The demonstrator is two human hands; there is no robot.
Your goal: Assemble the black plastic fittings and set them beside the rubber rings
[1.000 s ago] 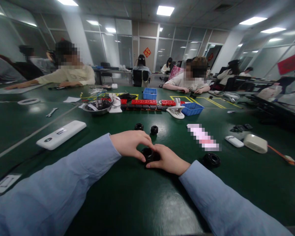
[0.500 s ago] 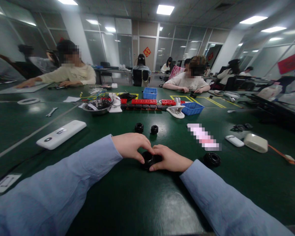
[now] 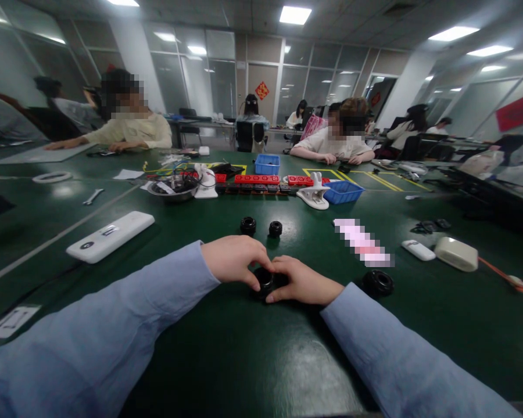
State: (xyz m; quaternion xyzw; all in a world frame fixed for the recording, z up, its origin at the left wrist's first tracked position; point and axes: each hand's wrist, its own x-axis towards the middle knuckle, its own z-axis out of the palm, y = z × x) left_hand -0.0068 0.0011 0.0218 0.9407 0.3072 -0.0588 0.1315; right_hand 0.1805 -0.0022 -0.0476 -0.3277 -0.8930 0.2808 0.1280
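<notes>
Both hands grip one black ring-shaped part [image 3: 265, 281] that rests on the green table. My left hand [image 3: 239, 259] has its thumb and fingers curled round the part's left and far side. From the right, my right hand [image 3: 303, 281] holds it between thumb and fingers. The fingers hide much of its rim; its round opening faces up. Two smaller black rings, one on the left [image 3: 248, 225] and one on the right [image 3: 275, 229], stand just beyond my hands. A larger black ring [image 3: 378, 283] lies beside my right sleeve.
A white oblong device [image 3: 110, 237] lies to the left, near a wrench [image 3: 93, 197]. Farther off are a metal bowl [image 3: 173, 196], red blocks [image 3: 257, 179], a white clamp [image 3: 314, 194] and a blue bin [image 3: 343, 192]. A beige box [image 3: 455, 253] is on the right. Two people sit across the table.
The hands keep their hold on the black ring-shaped part, with hardly any movement. The whole view has shifted slightly.
</notes>
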